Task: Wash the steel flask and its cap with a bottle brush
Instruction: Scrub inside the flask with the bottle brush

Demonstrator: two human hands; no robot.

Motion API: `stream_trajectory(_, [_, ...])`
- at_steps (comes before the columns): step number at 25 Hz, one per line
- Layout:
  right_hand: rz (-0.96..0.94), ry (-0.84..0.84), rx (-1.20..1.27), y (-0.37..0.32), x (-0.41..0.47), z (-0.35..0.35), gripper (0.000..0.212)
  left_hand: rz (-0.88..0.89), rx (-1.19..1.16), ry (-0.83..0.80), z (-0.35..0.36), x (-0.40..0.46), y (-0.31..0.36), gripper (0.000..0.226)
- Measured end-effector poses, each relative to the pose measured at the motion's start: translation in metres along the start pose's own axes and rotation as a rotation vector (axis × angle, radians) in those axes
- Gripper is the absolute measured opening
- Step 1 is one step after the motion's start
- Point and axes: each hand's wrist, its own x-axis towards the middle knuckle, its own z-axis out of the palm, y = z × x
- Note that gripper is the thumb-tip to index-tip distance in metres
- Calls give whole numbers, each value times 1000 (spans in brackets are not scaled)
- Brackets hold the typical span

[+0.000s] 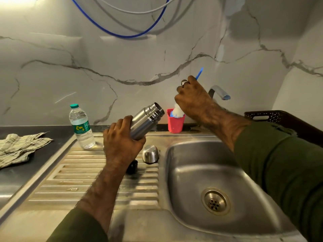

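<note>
My left hand (122, 142) grips the lower body of the steel flask (147, 119), holding it tilted above the drainboard with its open mouth pointing up and to the right. My right hand (191, 98) grips the blue handle of the bottle brush (199, 73), whose white bristle head (178, 112) sits in a red cup (175, 124) at the back of the sink. The steel cap (150, 153) stands mouth down on the drainboard, next to a small black stopper (132, 166) partly hidden behind my left forearm.
A plastic water bottle (81, 126) stands at the drainboard's back left, with a checked cloth (19, 147) on the dark counter beside it. The sink basin (206, 175) lies under my right arm, below the tap spout (219, 92). A dark perforated basket (272, 117) sits at the right.
</note>
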Motion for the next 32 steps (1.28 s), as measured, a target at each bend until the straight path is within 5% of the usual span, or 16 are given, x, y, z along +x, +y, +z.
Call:
stream_trajectory(5, [-92, 111, 161, -2, -9, -3, 46, -37, -13, 4, -2, 1, -7, 76])
stream_trajectory(8, [91, 170, 603, -37, -46, -12, 31, -105, -29, 22, -9, 3, -12, 75])
stream_trajectory(13, [396, -53, 1261, -120, -85, -13, 17, -229, -126, 68, -20, -1, -9, 77])
stream_trajectory(26, [509, -111, 1169, -69, -98, 33, 14, -324, -399, -6, -38, 6, 22, 83])
stream_trajectory(30, [488, -89, 1243, -64, -110, 23, 11, -478, -646, -213, -55, 5, 19, 74])
stream_trajectory(32, [411, 6, 1311, -67, -111, 9, 31, -582, -801, -341, -63, 1, 24, 77])
